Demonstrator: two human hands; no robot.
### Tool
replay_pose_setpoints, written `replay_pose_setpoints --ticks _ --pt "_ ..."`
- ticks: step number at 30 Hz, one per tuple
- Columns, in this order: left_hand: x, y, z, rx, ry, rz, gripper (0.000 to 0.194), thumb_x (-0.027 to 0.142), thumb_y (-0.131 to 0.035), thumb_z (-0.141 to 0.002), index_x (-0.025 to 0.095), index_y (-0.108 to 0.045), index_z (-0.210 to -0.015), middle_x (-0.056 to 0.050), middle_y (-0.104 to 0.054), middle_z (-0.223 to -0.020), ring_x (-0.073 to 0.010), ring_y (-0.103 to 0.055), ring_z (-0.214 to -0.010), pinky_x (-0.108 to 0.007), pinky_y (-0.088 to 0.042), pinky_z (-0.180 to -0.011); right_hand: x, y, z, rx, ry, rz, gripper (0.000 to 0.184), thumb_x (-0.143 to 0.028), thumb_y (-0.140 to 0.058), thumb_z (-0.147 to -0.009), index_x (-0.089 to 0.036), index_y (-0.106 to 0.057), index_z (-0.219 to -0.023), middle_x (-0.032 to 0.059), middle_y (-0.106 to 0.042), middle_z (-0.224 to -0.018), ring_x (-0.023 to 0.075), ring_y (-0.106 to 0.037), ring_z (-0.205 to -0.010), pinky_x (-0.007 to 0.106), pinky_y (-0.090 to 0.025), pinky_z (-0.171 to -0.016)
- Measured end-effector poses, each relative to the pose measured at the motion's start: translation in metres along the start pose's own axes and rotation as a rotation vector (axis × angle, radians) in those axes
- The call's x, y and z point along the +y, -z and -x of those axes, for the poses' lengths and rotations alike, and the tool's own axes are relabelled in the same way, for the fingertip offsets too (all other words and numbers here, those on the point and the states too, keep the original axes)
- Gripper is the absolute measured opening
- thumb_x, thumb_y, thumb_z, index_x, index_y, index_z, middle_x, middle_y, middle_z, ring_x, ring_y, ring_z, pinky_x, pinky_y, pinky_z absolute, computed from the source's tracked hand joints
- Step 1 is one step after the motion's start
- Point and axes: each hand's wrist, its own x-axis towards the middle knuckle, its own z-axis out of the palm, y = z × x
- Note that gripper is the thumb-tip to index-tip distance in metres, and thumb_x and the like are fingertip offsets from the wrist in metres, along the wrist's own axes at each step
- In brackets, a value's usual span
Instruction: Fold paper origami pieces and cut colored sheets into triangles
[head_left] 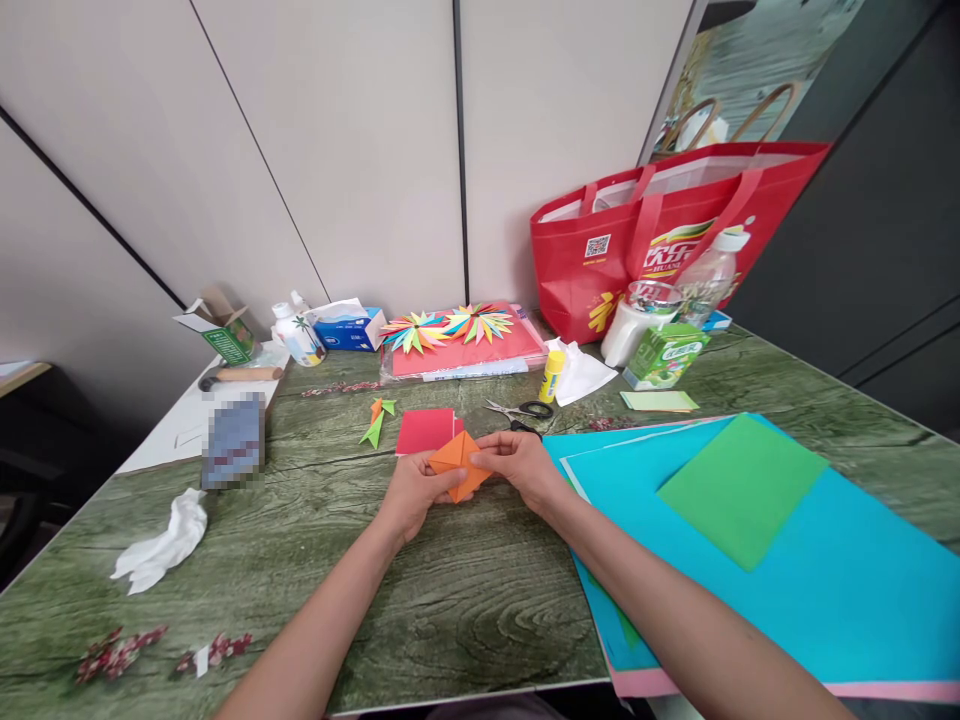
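Between both hands, a little above the table, is a small folded piece of orange paper point(459, 455) with crease lines across it. My left hand point(412, 497) pinches its left side, thumb on top. At its right side, my right hand point(523, 466) grips the paper between thumb and fingers. Just behind the hands lies a red paper square point(424, 431). Black-handled scissors point(525, 410) rest beyond the right hand. Left of the red paper are small folded green and orange paper pieces point(377, 422).
Blue sheets point(847, 560) cover the table's right, with a green square point(746, 490) on top. A yellow glue stick point(552, 376), a mug point(628, 332), a green carton point(666, 355) and a red bag point(574, 275) stand behind. Crumpled tissue point(163, 542) lies left.
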Motion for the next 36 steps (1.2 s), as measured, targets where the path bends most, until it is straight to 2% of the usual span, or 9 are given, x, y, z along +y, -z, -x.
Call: replay_pose_setpoints --ticks 20,26,31,36 --pt "0.0001 -0.0006 -0.0001 -0.001 -0.001 0.021 0.035 0.025 -0.076 -0.056 0.011 -0.067 -0.086 -0.006 -0.069 -0.074 -0.0133 -0.061 -0.058 -0.026 -0.051 -0.058 0.001 -0.0013 0.0009 0.043 0.013 0.005 0.033 -0.026 -0.081 -0.036 -0.015 -0.065 -0.063 0.0012 -0.065 -0.058 0.0138 -0.058 -0.053 0.029 -0.048 -0.06" --pt "-0.0001 -0.0006 0.0008 0.008 -0.004 0.005 0.036 0.027 -0.076 -0.056 0.011 -0.067 -0.088 -0.007 -0.069 -0.078 -0.0157 -0.062 -0.063 -0.029 -0.052 -0.062 0.0024 -0.0014 0.0005 0.056 0.014 0.001 0.033 -0.027 -0.081 -0.035 -0.015 -0.065 -0.061 0.0018 -0.066 -0.059 0.0145 -0.059 -0.053 0.03 -0.049 -0.061" --pt "0.0003 -0.0009 0.0004 0.007 -0.008 0.011 0.034 0.027 -0.077 -0.055 0.011 -0.067 -0.084 -0.006 -0.069 -0.074 -0.0141 -0.061 -0.058 -0.027 -0.051 -0.06 0.0037 -0.0014 -0.0001 0.058 0.02 -0.004 0.033 -0.026 -0.081 -0.034 -0.016 -0.065 -0.061 0.0011 -0.066 -0.058 0.0143 -0.059 -0.053 0.029 -0.049 -0.06" --pt "0.0 -0.0011 0.0001 0.009 -0.005 0.01 0.037 0.029 -0.077 -0.055 0.011 -0.067 -0.085 -0.007 -0.069 -0.076 -0.0158 -0.062 -0.061 -0.029 -0.051 -0.061 0.001 -0.0029 0.0016 0.063 0.013 0.0 0.034 -0.028 -0.081 -0.034 -0.016 -0.064 -0.061 0.0017 -0.066 -0.059 0.0151 -0.06 -0.054 0.03 -0.05 -0.061"
